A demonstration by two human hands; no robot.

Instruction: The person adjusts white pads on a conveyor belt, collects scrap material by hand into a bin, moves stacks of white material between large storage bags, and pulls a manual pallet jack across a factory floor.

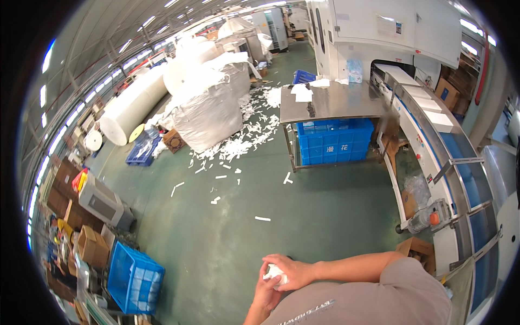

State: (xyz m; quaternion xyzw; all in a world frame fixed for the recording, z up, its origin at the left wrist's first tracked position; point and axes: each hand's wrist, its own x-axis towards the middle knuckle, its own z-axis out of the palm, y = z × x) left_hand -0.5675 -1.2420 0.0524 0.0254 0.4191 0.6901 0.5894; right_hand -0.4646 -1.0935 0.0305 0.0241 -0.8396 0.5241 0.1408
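Note:
In front of my body, at the lower middle, both hands are together around a crumpled white wad (275, 274) that looks like tissue or thin paper. My left hand (265, 291) is closed on it from below and the left. From the right, my right hand (296, 272) curls over it, with its fingertips meeting the left fingers. Part of the wad is hidden by the fingers. Narrow white paper strips (262, 219) lie on the green floor beyond my hands.
A steel table (346, 103) stands ahead, over a blue crate (336, 145). Along the right runs a conveyor (460, 146) carrying white stacks. A big white sack (203, 114) stands among scattered scraps, near a large paper roll (135, 105). Another blue crate (135, 276) sits lower left.

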